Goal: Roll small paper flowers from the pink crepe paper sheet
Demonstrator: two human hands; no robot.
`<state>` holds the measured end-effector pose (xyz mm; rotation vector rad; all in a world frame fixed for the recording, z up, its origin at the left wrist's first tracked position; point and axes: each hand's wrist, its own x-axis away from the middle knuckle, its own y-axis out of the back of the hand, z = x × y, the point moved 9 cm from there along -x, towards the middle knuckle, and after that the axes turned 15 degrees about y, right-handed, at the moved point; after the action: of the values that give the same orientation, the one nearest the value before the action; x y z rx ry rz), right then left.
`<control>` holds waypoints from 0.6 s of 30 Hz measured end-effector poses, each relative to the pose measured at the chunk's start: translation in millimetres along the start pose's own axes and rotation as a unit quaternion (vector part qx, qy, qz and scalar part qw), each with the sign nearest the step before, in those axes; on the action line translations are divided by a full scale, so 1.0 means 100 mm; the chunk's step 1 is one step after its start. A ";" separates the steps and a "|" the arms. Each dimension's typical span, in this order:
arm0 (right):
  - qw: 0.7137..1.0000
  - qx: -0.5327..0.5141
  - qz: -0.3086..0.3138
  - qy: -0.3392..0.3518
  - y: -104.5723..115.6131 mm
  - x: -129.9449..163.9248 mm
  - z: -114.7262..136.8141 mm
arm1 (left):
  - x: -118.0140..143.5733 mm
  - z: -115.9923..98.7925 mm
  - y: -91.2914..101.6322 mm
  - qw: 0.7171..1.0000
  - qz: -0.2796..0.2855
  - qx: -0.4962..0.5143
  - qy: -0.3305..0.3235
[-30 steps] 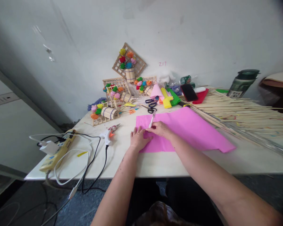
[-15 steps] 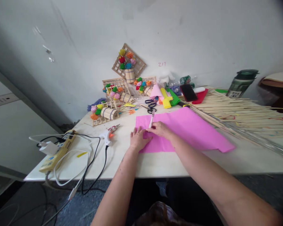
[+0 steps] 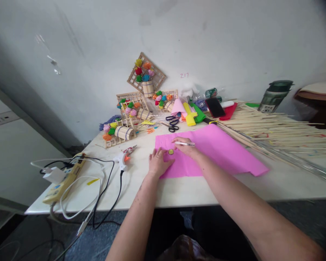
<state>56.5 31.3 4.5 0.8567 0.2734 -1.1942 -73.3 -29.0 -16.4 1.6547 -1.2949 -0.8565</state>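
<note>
A pink sheet, probably crepe paper or thin felt, lies flat on the white table. My left hand rests on its left end, fingers spread and pressing down. Just right of those fingertips a small round yellow disc with a dark rim lies on the sheet. My right hand is closed around a white pen, which lies nearly level across the fingers and points right. The right fingertips are close to the disc's upper right; I cannot tell whether they touch it.
Black-handled scissors lie beyond the sheet. A glue gun and its cord are at left, near a power strip. Stick frames with colourful flowers stand at the back. Many thin sticks, a phone and a cup occupy the right.
The pen has tipped from upright to nearly level in my right hand, which has shifted slightly right and up. The yellow disc now shows. My left hand stays in place.
</note>
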 end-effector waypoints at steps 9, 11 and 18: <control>0.982 0.105 0.137 0.082 -0.16 0.05 0.30 | -0.02 0.02 0.00 1.000 -0.017 0.009 0.001; 0.980 0.104 0.149 0.081 -0.19 0.05 0.34 | -0.03 0.02 0.00 1.000 -0.014 0.008 0.002; 0.981 0.085 0.164 0.056 -0.25 0.04 0.38 | -0.02 0.01 0.00 1.000 -0.009 0.006 0.000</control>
<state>26.1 -1.5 16.3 1.0748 0.1152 -0.8697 -74.5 -27.5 -16.2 1.6779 -1.2893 -0.8611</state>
